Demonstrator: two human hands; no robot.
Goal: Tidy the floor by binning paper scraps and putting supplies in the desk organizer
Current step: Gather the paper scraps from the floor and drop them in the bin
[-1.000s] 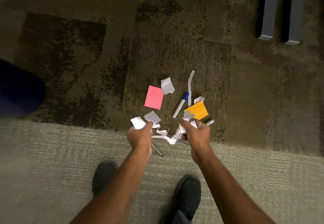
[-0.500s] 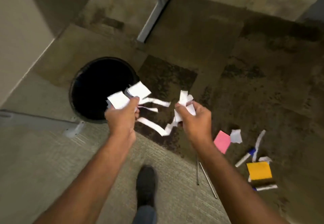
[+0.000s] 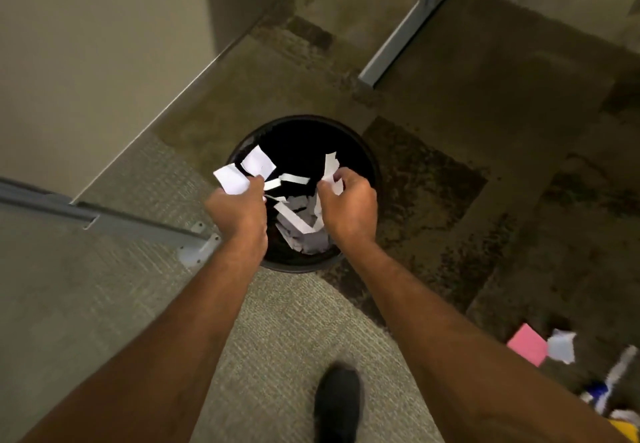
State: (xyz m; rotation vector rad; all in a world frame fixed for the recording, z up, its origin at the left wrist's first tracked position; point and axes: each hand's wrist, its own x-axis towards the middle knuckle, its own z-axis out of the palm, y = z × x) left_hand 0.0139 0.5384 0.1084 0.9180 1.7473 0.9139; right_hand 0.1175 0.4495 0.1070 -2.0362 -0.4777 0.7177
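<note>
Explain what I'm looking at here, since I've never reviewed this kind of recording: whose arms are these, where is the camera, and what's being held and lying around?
There is no machine here. A person wears a wide-angle camera on the head, so the single picture looks down along their own bare arms to the floor.

Both hands are over a round black bin standing on the carpet. The left hand grips white paper scraps, and the right hand grips more scraps, with strips hanging between the two. Some paper already lies inside the bin.

At the lower right, still on the floor, are a pink sticky note, a torn white scrap and, blurred at the edge, what looks like a blue-capped marker. The dark shape at the bottom is the person's shoe.
</note>
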